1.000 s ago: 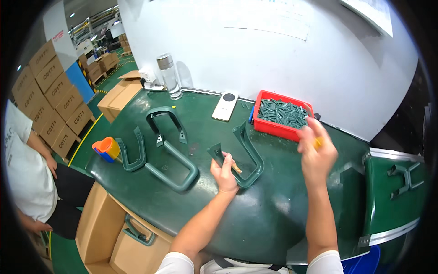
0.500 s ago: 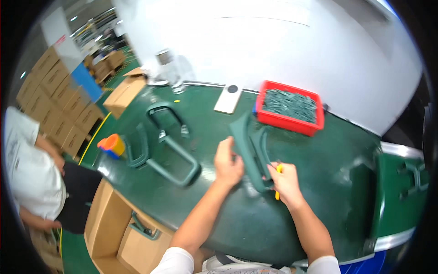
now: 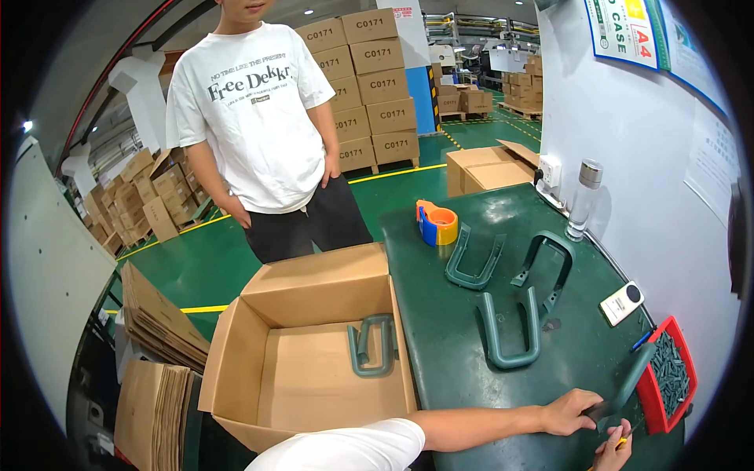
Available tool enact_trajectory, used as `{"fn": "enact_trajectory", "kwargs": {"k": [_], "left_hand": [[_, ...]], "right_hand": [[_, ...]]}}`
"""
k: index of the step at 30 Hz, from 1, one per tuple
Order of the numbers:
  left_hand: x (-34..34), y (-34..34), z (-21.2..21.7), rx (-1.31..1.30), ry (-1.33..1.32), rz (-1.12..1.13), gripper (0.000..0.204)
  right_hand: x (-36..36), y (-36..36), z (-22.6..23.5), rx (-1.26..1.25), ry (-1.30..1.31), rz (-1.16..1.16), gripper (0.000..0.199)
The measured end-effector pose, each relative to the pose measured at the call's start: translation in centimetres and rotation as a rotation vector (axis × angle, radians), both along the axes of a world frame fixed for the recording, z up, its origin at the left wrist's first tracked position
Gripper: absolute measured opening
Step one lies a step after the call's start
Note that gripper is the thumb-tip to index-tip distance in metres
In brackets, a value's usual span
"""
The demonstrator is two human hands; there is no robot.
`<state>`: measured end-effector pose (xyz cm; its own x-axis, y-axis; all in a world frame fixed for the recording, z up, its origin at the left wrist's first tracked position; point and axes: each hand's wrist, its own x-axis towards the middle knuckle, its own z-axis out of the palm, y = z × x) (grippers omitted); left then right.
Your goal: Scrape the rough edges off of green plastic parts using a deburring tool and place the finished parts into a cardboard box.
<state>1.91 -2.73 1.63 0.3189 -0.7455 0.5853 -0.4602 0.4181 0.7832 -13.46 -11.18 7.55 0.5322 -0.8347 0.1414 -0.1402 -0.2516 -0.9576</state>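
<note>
1. Turned leftward since the earlier frame, leaving curved green handle [image 3: 633,375] by the red bin [image 3: 654,407] at the surface's [image 3: 440,337] wall-side edge.
2. Printed with dark lettering: T-shirt [image 3: 251,125], stacked cartons [image 3: 385,86].
3. Newly in view: flattened cartons [image 3: 148,412].
4. Curled round one handle end with left hand [image 3: 569,413]; pinching yellow-handled tool [image 3: 622,441] with right hand [image 3: 610,453].
5. Blurred at that handle end; cut off below right hand.
</note>
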Motion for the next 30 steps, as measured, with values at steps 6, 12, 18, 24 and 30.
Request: {"fn": "enact_trajectory", "kwargs": {"k": [6,12,18,24,30], "left_hand": [[-1.0,-0.8,-0.5,-0.058,0.059,-0.066,0.030],[-1.2,-0.9,-1.0,-0.042,0.112,-0.074,0.029],[-1.0,-1.0,-1.1,-0.025,0.153,-0.077,0.030],[-1.4,-0.8,-0.6,-0.017,0.154,-0.053,0.032],[-1.2,-0.9,-0.6,-0.018,0.137,-0.018,0.034]], "right_hand": [[-1.0,-0.2,-0.3,0.346,0.044,0.110,0.013],[-1.2,-0.4,-0.5,0.519,0.038,0.159,0.010],[-1.8,-1.8,-2.4,0.587,-0.028,0.250,0.009],[-2.0,-2.5,-4.0,0.635,-0.061,0.242,0.007],[-1.8,-2.1,-3.7,0.619,-0.100,0.304,0.010]]}}
